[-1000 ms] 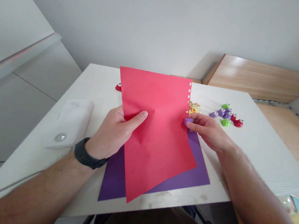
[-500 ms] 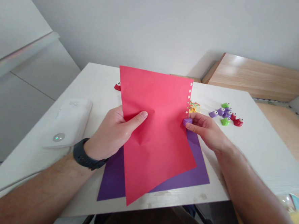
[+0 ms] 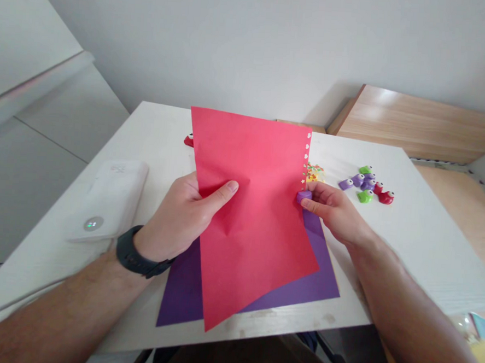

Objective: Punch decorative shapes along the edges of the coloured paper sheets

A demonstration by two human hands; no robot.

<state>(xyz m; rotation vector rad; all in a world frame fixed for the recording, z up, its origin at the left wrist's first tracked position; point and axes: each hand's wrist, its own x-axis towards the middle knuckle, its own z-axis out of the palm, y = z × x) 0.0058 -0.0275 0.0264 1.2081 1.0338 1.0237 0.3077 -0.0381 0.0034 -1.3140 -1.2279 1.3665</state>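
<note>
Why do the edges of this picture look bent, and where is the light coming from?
Head view: the wide lens bows the wall and the table edges outward. Soft daylight, no glare on the red paper; a faint shadow falls right of the right hand. The forearms look slightly blurred, and the small punches are soft.

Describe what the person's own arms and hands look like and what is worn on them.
Both forearms are bare, with no sleeves in view and no gloves. The left hand has a dark, matte wristband strapped round the wrist, like a watch or fitness band; its face is not visible. The right hand and its wrist carry nothing: no ring, band or marking shows. The fingernails are short and unpainted.
</note>
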